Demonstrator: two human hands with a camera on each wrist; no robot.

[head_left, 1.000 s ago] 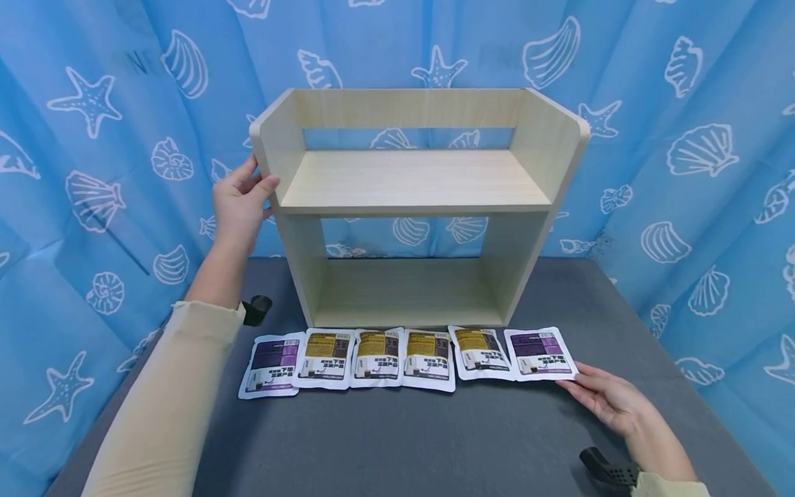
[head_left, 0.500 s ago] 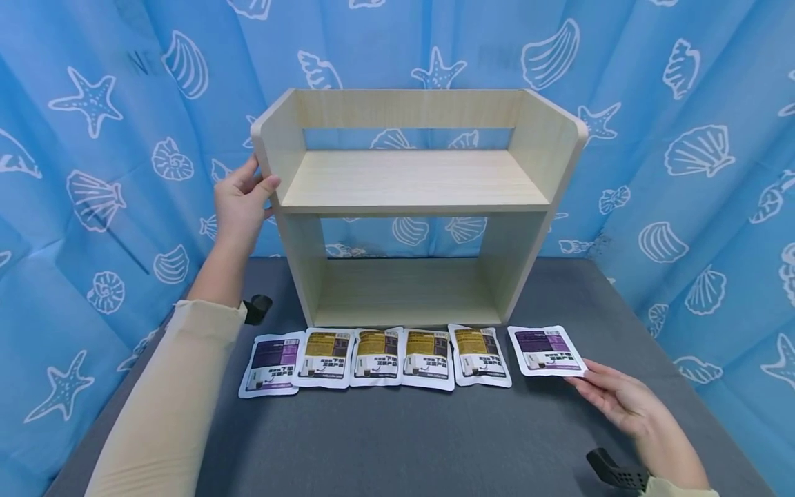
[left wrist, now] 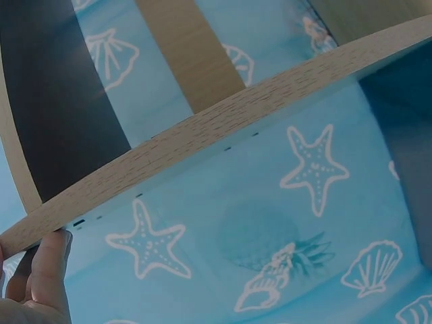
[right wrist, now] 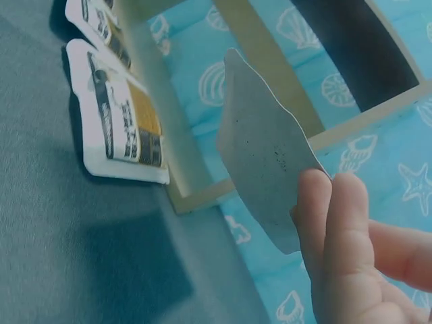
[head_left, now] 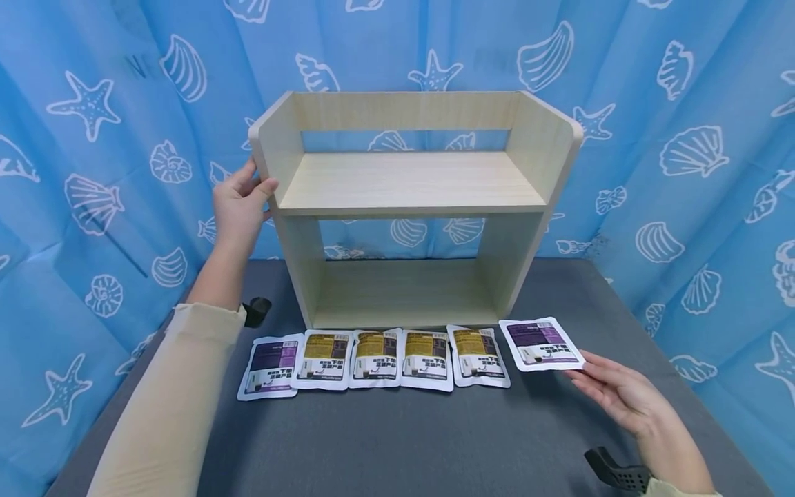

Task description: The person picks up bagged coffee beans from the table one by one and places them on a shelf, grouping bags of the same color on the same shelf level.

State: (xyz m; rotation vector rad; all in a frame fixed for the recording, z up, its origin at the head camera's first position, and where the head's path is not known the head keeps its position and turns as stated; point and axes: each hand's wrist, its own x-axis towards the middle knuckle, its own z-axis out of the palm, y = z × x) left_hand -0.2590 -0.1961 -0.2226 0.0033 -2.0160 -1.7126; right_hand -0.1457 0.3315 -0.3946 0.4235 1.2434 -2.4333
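At the right, my right hand (head_left: 627,393) pinches a purple-and-white pouch (head_left: 542,344) by its near right corner. In the right wrist view the pouch's plain back (right wrist: 263,148) faces the camera, raised off the table with a shadow below. My left hand (head_left: 241,203) grips the left side panel of a pale wooden two-tier shelf (head_left: 413,210), thumb on the front edge. The left wrist view shows its fingers (left wrist: 50,270) against the panel's edge. Along the shelf's base lie several pouches with brown-and-white labels (head_left: 427,359), and a purple one (head_left: 271,367) at the left end.
A grey cloth-covered table (head_left: 385,442) carries everything. Blue curtains (head_left: 621,172) with white shell prints hang behind and on both sides. The shelf's side panels (head_left: 546,159) stand up on either side of its upper board.
My right hand has lifted the purple pouch off the row's right end; it has risen and come away from its neighbour. The left hand keeps its grip on the shelf.
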